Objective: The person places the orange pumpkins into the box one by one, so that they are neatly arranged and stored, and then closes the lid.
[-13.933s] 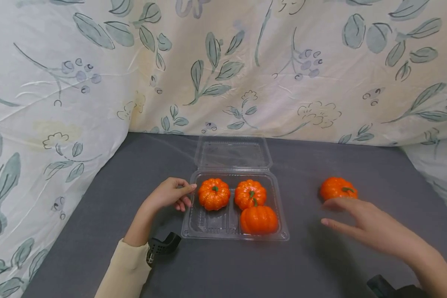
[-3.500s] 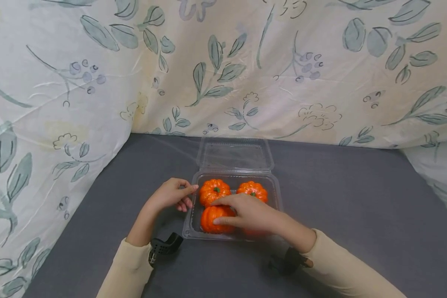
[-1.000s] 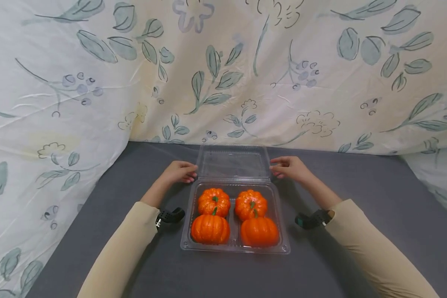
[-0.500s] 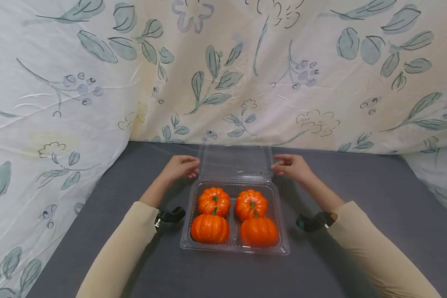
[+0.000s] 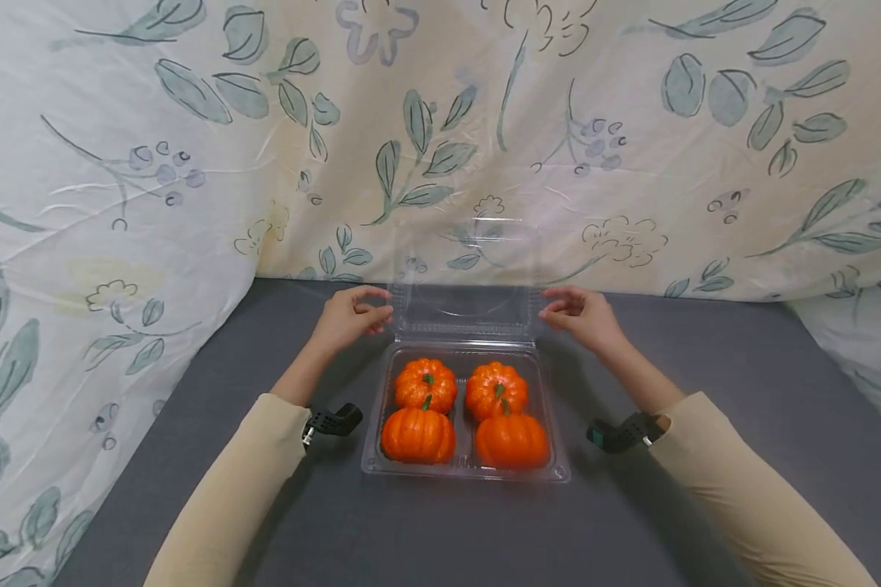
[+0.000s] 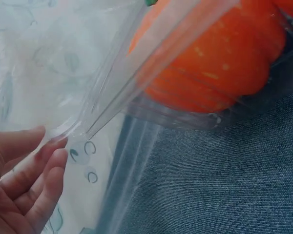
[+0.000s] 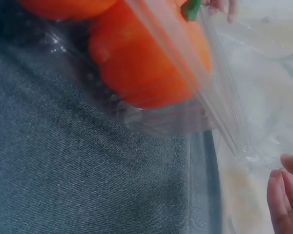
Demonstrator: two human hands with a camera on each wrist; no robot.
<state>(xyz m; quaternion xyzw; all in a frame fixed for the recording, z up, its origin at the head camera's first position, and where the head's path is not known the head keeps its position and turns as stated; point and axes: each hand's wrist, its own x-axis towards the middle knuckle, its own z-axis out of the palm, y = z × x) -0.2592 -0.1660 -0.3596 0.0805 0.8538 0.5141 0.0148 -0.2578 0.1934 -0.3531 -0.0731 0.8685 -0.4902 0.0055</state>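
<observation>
A clear plastic clamshell box (image 5: 466, 473) holds small orange toy pumpkins: two at the back (image 5: 424, 385) and two in front (image 5: 512, 442). Its see-through lid (image 5: 466, 303) stands tilted up behind the base. My left hand (image 5: 347, 319) pinches the lid's left edge between thumb and fingers; the left wrist view shows that hand (image 6: 29, 183) at the lid's rim. On the opposite side, my right hand (image 5: 586, 319) pinches the right edge, and the right wrist view has its fingertips (image 7: 274, 173) on the thin plastic. Pumpkin undersides are hidden in the base.
Dark grey cloth (image 5: 455, 538) covers the table under the box. A floral curtain (image 5: 631, 147) hangs close behind the lid and along the left side. Black wrist cameras (image 5: 335, 420) sit on both forearms, low beside the box.
The pumpkin from the right of the table was set into the box's front left by my right hand. Both hands then took the lid, which has swung from lying back to more upright.
</observation>
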